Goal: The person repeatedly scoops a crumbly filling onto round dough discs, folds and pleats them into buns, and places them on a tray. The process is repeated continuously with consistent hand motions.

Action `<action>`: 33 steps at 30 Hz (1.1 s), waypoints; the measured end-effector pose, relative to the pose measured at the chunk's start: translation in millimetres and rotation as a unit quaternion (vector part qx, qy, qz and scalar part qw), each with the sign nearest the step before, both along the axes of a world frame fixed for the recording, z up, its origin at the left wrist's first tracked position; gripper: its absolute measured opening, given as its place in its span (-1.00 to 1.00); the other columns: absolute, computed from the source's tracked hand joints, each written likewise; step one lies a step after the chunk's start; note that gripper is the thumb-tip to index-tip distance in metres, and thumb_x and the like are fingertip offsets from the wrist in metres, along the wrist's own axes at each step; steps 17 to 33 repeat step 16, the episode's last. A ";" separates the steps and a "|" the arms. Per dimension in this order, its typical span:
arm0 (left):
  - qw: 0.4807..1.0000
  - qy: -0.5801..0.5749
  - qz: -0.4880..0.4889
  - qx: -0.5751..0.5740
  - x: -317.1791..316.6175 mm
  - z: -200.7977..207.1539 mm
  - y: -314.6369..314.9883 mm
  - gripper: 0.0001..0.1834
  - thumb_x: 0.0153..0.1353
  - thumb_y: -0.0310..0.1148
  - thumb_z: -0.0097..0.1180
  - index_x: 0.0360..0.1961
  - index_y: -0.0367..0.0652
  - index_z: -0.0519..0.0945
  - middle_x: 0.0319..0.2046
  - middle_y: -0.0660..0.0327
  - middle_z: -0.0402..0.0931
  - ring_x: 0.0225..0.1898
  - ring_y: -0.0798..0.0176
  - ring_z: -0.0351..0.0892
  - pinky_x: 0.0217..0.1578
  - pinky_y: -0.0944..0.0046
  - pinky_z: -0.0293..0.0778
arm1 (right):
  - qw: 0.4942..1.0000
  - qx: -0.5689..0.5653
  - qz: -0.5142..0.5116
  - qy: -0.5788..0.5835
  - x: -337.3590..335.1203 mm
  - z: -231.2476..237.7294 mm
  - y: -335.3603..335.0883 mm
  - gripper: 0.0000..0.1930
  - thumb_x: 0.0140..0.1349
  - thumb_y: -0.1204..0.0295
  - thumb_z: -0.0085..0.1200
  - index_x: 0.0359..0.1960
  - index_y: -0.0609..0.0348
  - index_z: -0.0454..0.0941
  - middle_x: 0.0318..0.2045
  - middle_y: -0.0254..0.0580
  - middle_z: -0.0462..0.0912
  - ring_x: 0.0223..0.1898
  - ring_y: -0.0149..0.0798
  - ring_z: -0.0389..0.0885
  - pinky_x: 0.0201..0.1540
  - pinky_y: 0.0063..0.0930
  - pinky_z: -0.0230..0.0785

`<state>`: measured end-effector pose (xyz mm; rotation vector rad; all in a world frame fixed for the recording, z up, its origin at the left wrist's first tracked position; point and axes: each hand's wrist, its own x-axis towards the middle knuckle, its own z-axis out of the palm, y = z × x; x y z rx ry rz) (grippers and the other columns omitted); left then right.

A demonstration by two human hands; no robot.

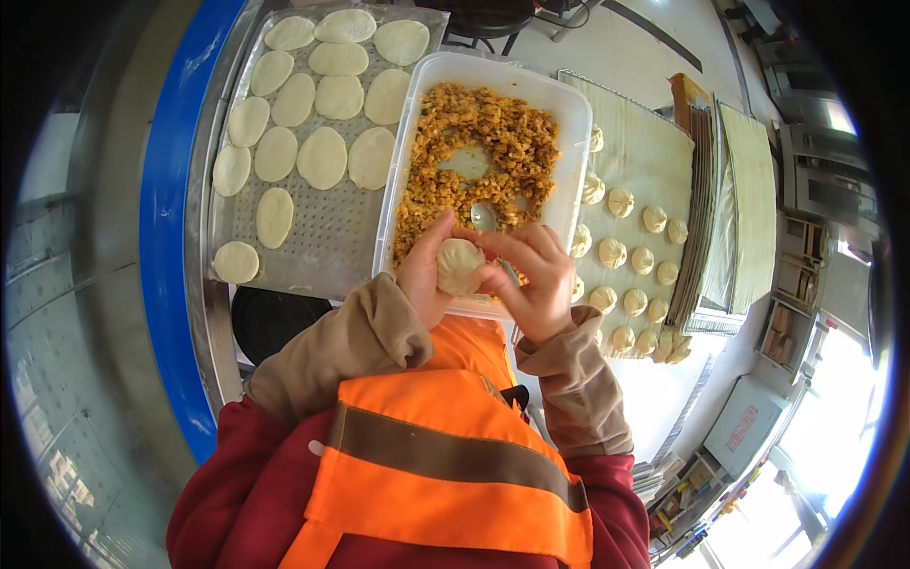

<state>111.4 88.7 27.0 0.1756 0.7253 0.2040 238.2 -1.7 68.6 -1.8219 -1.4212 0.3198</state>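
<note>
A round, pleated stuffed bun of pale dough sits in my left hand, whose fingers cup it from the side. My right hand pinches at the bun's edge with thumb and forefinger. Both hands are over the near end of a clear plastic tub of orange-brown chopped filling. Through gaps in the filling the tub's bottom shows. What lies under my hands in the tub is mostly hidden.
On the left, a perforated metal tray carries several flat dough rounds. To the right, a mat-lined rack holds rows of pleated buns. Stacked trays stand beyond it. A blue table edge runs along the left.
</note>
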 end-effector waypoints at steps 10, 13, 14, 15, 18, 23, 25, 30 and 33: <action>0.997 -0.036 -0.036 -0.053 7.6 2.4 -1.7 -0.41 0.35 0.15 -0.30 -0.35 -0.16 0.56 -0.38 0.17 0.58 -0.34 0.26 0.56 -0.27 0.27 0.50 | 0.959 0.154 0.081 -0.224 0.1 -10.1 -8.0 -0.78 -0.19 0.36 0.33 -0.47 0.08 0.61 -0.51 -0.40 0.45 -0.54 -0.32 0.41 -0.58 -0.50 0.30; 0.994 -0.044 -0.064 -0.072 7.8 -1.7 -1.3 -0.38 0.34 0.17 -0.30 -0.33 -0.18 0.56 -0.36 0.15 0.58 -0.32 0.23 0.57 -0.25 0.23 0.51 | 0.981 0.122 0.081 -0.124 6.3 -4.0 -10.1 -0.74 -0.17 0.29 0.34 -0.44 0.09 0.60 -0.50 -0.35 0.45 -0.53 -0.27 0.40 -0.56 -0.43 0.30; 0.991 -0.079 -0.059 -0.092 8.0 -2.2 -0.7 -0.38 0.34 0.18 -0.30 -0.32 -0.19 0.56 -0.37 0.13 0.58 -0.30 0.18 0.58 -0.24 0.18 0.52 | 0.989 0.105 0.077 -0.075 8.6 0.1 -11.4 -0.71 -0.18 0.26 0.36 -0.43 0.08 0.60 -0.48 -0.33 0.46 -0.51 -0.25 0.41 -0.54 -0.41 0.30; 0.988 -0.085 -0.061 -0.111 8.5 -2.2 0.0 -0.38 0.33 0.18 -0.29 -0.31 -0.20 0.56 -0.37 0.11 0.57 -0.29 0.13 0.58 -0.23 0.14 0.52 | 0.995 0.076 0.049 -0.037 8.6 3.7 -11.9 -0.62 -0.21 0.20 0.38 -0.33 0.02 0.59 -0.44 -0.30 0.47 -0.46 -0.21 0.42 -0.45 -0.36 0.33; 0.986 -0.086 -0.064 -0.124 9.9 -1.9 0.5 -0.37 0.33 0.18 -0.28 -0.30 -0.21 0.56 -0.37 0.10 0.57 -0.27 0.09 0.59 -0.23 0.09 0.52 | 0.998 0.053 0.019 -0.001 7.5 7.0 -12.7 -0.53 -0.24 0.14 0.41 -0.24 -0.03 0.58 -0.41 -0.27 0.47 -0.42 -0.17 0.42 -0.36 -0.32 0.36; 0.986 -0.086 -0.064 -0.124 9.9 -1.9 0.5 -0.37 0.33 0.18 -0.28 -0.30 -0.21 0.56 -0.37 0.10 0.57 -0.27 0.09 0.59 -0.23 0.09 0.52 | 0.998 0.053 0.019 -0.001 7.5 7.0 -12.7 -0.53 -0.24 0.14 0.41 -0.24 -0.03 0.58 -0.41 -0.27 0.47 -0.42 -0.17 0.42 -0.36 -0.32 0.36; 0.986 -0.086 -0.064 -0.124 9.9 -1.9 0.5 -0.37 0.33 0.18 -0.28 -0.30 -0.21 0.56 -0.37 0.10 0.57 -0.27 0.09 0.59 -0.23 0.09 0.52 | 0.998 0.053 0.019 -0.001 7.5 7.0 -12.7 -0.53 -0.24 0.14 0.41 -0.24 -0.03 0.58 -0.41 -0.27 0.47 -0.42 -0.17 0.42 -0.36 -0.32 0.36; 0.986 -0.086 -0.064 -0.124 9.9 -1.9 0.5 -0.37 0.33 0.18 -0.28 -0.30 -0.21 0.56 -0.37 0.10 0.57 -0.27 0.09 0.59 -0.23 0.09 0.52 | 0.998 0.053 0.019 -0.001 7.5 7.0 -12.7 -0.53 -0.24 0.14 0.41 -0.24 -0.03 0.58 -0.41 -0.27 0.47 -0.42 -0.17 0.42 -0.36 -0.32 0.36; 0.986 -0.086 -0.064 -0.124 9.9 -1.9 0.5 -0.37 0.33 0.18 -0.28 -0.30 -0.21 0.56 -0.37 0.10 0.57 -0.27 0.09 0.59 -0.23 0.09 0.52 | 0.998 0.053 0.019 -0.001 7.5 7.0 -12.7 -0.53 -0.24 0.14 0.41 -0.24 -0.03 0.58 -0.41 -0.27 0.47 -0.42 -0.17 0.42 -0.36 -0.32 0.36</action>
